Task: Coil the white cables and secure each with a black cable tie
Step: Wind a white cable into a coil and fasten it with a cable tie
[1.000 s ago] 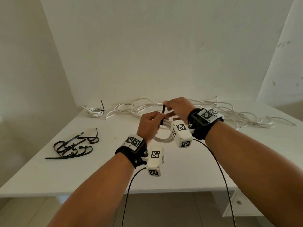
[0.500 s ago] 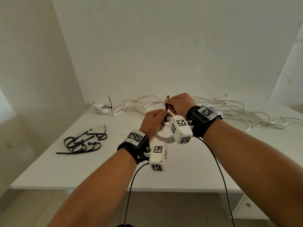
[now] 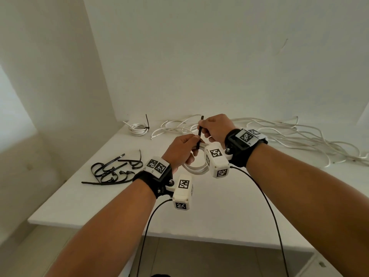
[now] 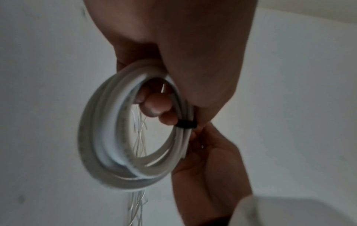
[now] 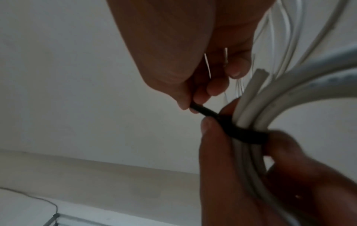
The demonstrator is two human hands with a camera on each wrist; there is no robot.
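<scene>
Above the middle of the white table (image 3: 83, 204), my left hand (image 3: 180, 149) grips a coil of white cable (image 3: 196, 168), its fingers curled through the ring (image 4: 108, 137). A black cable tie (image 4: 186, 124) wraps the coil's strands (image 5: 249, 134). My right hand (image 3: 214, 127) pinches the tie's free tail (image 3: 199, 130), which stands up between the two hands (image 5: 201, 110). A finished coil with a tie (image 3: 138, 128) lies at the back left. Loose white cables (image 3: 289, 134) sprawl along the back edge.
Several spare black ties (image 3: 113, 170) lie in a heap at the left of the table. Walls close the table in at the left and back. Thin black leads (image 3: 267, 206) hang from the wrist cameras toward the table's front edge.
The right hand has drawn the tie's tail up and away from the coil, so more of it shows above the hands. The head view has shifted right and tilted up.
</scene>
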